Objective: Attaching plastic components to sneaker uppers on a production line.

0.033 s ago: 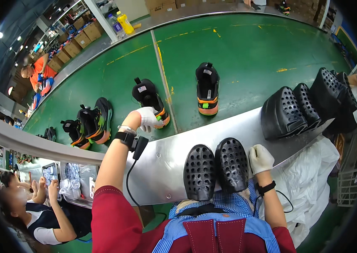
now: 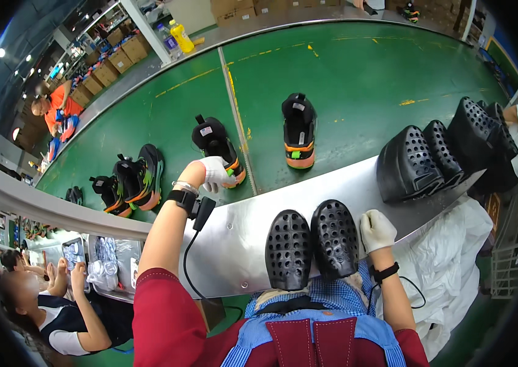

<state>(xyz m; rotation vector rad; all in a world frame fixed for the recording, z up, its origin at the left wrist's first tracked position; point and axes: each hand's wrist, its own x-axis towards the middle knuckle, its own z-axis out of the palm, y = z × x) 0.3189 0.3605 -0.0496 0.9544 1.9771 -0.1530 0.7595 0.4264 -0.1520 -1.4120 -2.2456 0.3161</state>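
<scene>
Green conveyor belt (image 2: 344,73) runs across the upper field, bordered on the near side by a bare metal ledge (image 2: 240,232). The left hand (image 2: 215,173), in a white glove, reaches over the ledge and is closed on the heel end of a black sneaker with an orange sole (image 2: 217,144), which stands on the belt close to its near edge. A second sneaker of the same kind (image 2: 298,129) stands alone on the belt to the right, well apart from the first. Further left, a cluster of similar sneakers (image 2: 130,180) sits together near the belt edge.

The right hand (image 2: 376,230), also gloved, rests against the right side of a pair of black perforated shoe forms (image 2: 311,248) lying side by side on the ledge; its fingers are curled loosely, gripping nothing. More black perforated forms (image 2: 436,156) are lined up on the ledge at far right. Another person (image 2: 51,110) in orange works beyond the belt at upper left.
</scene>
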